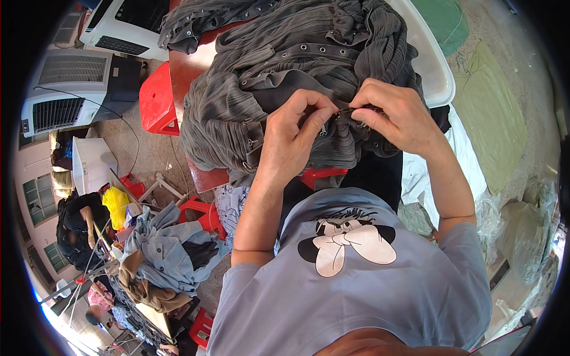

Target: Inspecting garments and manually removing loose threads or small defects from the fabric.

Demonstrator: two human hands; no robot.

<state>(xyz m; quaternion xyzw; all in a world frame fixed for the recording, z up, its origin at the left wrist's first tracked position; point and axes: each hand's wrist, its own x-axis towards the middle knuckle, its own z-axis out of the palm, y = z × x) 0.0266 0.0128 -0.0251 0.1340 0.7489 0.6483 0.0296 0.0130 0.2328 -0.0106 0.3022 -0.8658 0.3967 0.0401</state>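
A heap of dark grey ribbed garments (285, 41) with metal eyelets and small metal hooks along their edges lies in front of me. Over its near side, my left hand (294, 130) pinches a dark edge of a garment between thumb and forefinger. Just to the right, my right hand (398, 115) grips the same dark edge, thumb against bent fingers. A short dark length is stretched between the two pinches. Small metal pieces show beside the left fingertips; exactly what the fingertips press on is too small to make out.
The heap rests on a reddish-brown table (199, 65), beside a white plastic tub (436, 65). A red stool (157, 98) and air coolers (68, 86) stand left. Clothes (160, 243) are piled lower left, with other people (77, 222) nearby. Green sacking (490, 118) lies right.
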